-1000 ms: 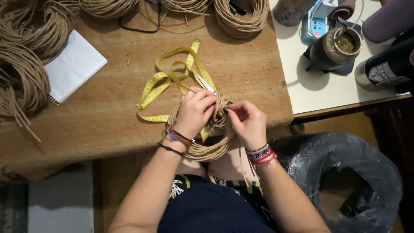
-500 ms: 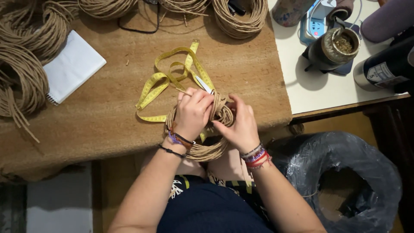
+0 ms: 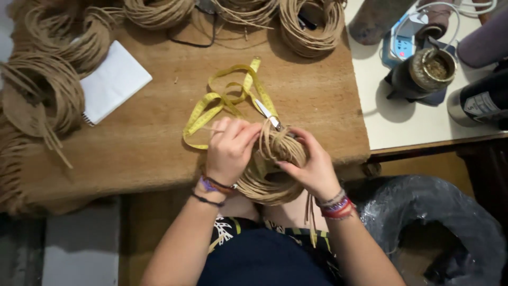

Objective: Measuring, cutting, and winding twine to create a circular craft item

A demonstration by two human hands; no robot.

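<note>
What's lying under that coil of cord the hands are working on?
Under the coil of cord, a yellow measuring tape loops out across the brown-covered table. Both the left hand and right hand grip the coil, hiding the tape's near end.

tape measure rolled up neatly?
No: the yellow tape measure lies unrolled in loose loops on the brown table, just beyond the left hand and right hand, which grip a cord coil.

tan cord coil (image 3: 272, 175), yellow tape measure (image 3: 227, 100), white notepad (image 3: 112, 82), brown tbl (image 3: 159, 143), multicolour bracelets (image 3: 336, 205)
</note>
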